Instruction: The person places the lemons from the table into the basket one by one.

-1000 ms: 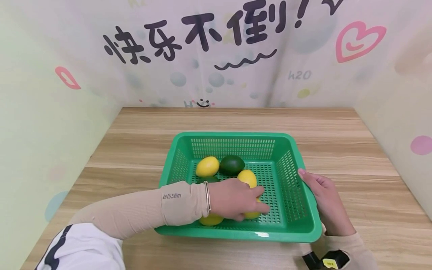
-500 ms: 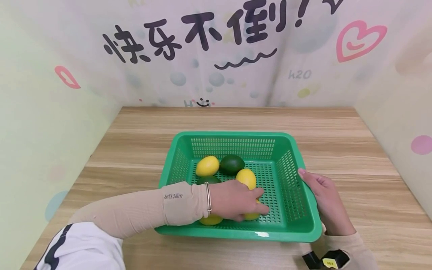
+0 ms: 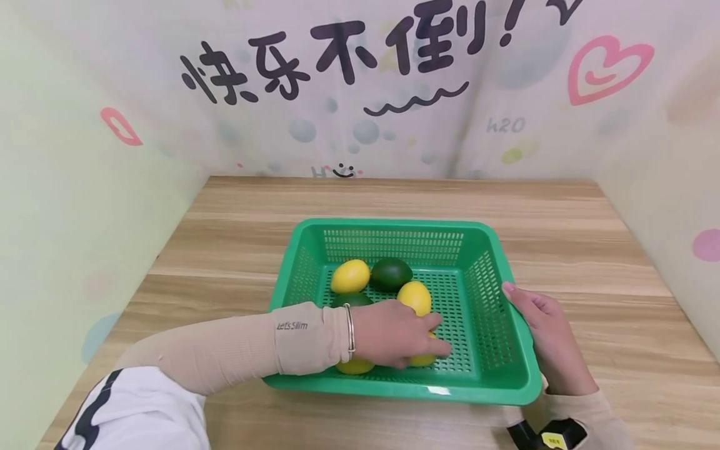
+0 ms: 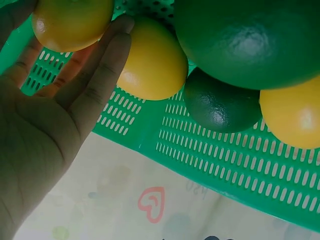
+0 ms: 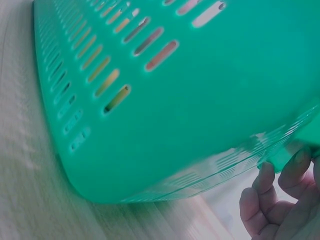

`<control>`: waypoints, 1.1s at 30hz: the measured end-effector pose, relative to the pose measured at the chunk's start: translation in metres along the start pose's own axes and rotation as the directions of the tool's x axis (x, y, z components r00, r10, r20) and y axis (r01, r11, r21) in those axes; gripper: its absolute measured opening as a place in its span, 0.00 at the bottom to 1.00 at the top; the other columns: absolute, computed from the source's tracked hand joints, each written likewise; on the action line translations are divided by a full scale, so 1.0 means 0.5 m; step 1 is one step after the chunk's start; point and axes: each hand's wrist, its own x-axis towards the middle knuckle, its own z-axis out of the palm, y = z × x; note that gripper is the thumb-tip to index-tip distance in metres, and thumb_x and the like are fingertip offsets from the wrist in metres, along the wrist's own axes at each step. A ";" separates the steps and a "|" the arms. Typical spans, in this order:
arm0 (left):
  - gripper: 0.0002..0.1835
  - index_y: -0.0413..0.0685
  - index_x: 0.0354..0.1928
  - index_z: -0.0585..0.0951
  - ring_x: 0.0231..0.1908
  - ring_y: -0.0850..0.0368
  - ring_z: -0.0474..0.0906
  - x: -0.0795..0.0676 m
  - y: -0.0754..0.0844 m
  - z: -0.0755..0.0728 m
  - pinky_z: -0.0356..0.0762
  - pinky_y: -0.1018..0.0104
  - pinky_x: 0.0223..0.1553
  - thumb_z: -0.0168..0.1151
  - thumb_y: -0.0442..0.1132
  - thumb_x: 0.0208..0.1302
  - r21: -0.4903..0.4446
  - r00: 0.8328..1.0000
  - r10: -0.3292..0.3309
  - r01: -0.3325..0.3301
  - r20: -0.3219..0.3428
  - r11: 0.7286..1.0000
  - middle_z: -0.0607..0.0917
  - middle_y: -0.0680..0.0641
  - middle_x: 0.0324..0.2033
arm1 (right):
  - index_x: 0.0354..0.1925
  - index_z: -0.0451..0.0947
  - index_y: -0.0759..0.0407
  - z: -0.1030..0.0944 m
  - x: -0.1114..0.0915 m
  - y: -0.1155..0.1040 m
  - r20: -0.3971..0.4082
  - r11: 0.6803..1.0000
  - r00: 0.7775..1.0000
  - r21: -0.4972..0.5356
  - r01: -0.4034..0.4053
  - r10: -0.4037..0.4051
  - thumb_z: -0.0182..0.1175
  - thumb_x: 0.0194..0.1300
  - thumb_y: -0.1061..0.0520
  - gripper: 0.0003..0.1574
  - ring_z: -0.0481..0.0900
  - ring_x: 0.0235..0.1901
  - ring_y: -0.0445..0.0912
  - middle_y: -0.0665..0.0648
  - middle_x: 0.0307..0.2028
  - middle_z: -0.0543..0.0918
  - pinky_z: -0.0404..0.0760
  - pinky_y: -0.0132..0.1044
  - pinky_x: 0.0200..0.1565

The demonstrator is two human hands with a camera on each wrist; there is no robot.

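Note:
A green plastic basket (image 3: 388, 394) with slotted walls stands on the table. My left hand (image 3: 396, 334) reaches into it from the left, its thumb and fingers curled round a yellow lemon (image 4: 72, 25) near the front. Another lemon (image 4: 152, 60) lies against the fingers in the left wrist view. Further back are a lemon (image 3: 350, 276) and a dark green oval fruit (image 3: 391, 275). A second dark green fruit (image 3: 352, 300) and a lemon (image 3: 355, 367) are partly hidden by my left wrist. My right hand (image 3: 554, 337) pinches the basket's right rim, thumb on top.
The wood-grain table (image 3: 225, 237) reaches back to a printed cloth wall (image 3: 281, 137). Pale walls close off the left and right sides. A black wrist device (image 3: 548, 434) sits on my right forearm.
The head view has shifted slightly, so the scene sits a little further right. Both hands, the fruit and the basket keep their places relative to each other.

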 end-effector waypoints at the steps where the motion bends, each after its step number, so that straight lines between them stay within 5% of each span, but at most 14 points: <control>1: 0.24 0.64 0.60 0.77 0.20 0.65 0.70 0.000 0.001 0.000 0.71 0.79 0.23 0.73 0.51 0.64 0.012 1.000 -0.004 0.004 0.002 1.000 0.77 0.54 0.46 | 0.39 0.86 0.62 -0.001 0.000 0.000 0.001 1.000 1.000 0.000 -0.005 0.005 0.52 0.80 0.41 0.29 0.90 0.26 0.51 0.57 0.29 0.89 0.88 0.46 0.27; 16: 0.23 0.63 0.62 0.78 0.20 0.66 0.69 0.018 0.009 -0.017 0.70 0.79 0.22 0.71 0.44 0.66 0.019 0.999 -0.023 0.022 0.029 1.000 0.80 0.55 0.46 | 0.40 0.86 0.63 -0.037 -0.007 0.013 0.025 0.998 0.999 0.057 0.034 -0.036 0.51 0.81 0.44 0.28 0.90 0.26 0.52 0.59 0.30 0.89 0.87 0.48 0.27; 21: 0.20 0.63 0.58 0.80 0.23 0.65 0.69 0.005 0.013 -0.024 0.71 0.78 0.24 0.70 0.43 0.65 0.014 0.999 -0.034 0.034 -0.029 0.999 0.80 0.56 0.42 | 0.45 0.87 0.65 -0.051 -0.009 0.021 -0.016 0.995 0.995 -0.009 0.099 -0.099 0.51 0.81 0.47 0.26 0.90 0.28 0.49 0.54 0.36 0.90 0.88 0.45 0.27; 26: 0.20 0.63 0.59 0.80 0.26 0.65 0.71 -0.044 0.007 -0.045 0.67 0.79 0.21 0.70 0.43 0.66 -0.015 0.988 -0.095 0.093 -0.125 0.996 0.81 0.56 0.43 | 0.48 0.84 0.70 -0.058 -0.014 0.027 0.002 0.974 0.985 -0.151 0.171 -0.172 0.46 0.83 0.48 0.28 0.89 0.27 0.50 0.54 0.35 0.89 0.87 0.44 0.26; 29: 0.21 0.59 0.59 0.80 0.25 0.63 0.71 -0.093 -0.004 -0.061 0.65 0.78 0.19 0.67 0.38 0.65 -0.021 0.956 -0.158 0.157 -0.249 0.987 0.81 0.55 0.40 | 0.48 0.82 0.71 -0.069 -0.020 0.021 0.015 0.919 0.970 -0.317 0.235 -0.243 0.44 0.84 0.51 0.27 0.87 0.26 0.47 0.55 0.31 0.88 0.86 0.39 0.27; 33: 0.19 0.49 0.57 0.81 0.35 0.58 0.81 -0.165 -0.020 -0.074 0.80 0.73 0.30 0.65 0.34 0.64 -0.118 0.869 -0.268 0.240 -0.416 0.964 0.85 0.51 0.44 | 0.47 0.84 0.66 -0.089 -0.021 0.003 0.045 0.738 0.930 -0.595 0.318 -0.365 0.46 0.83 0.54 0.23 0.82 0.35 0.40 0.57 0.37 0.85 0.80 0.26 0.34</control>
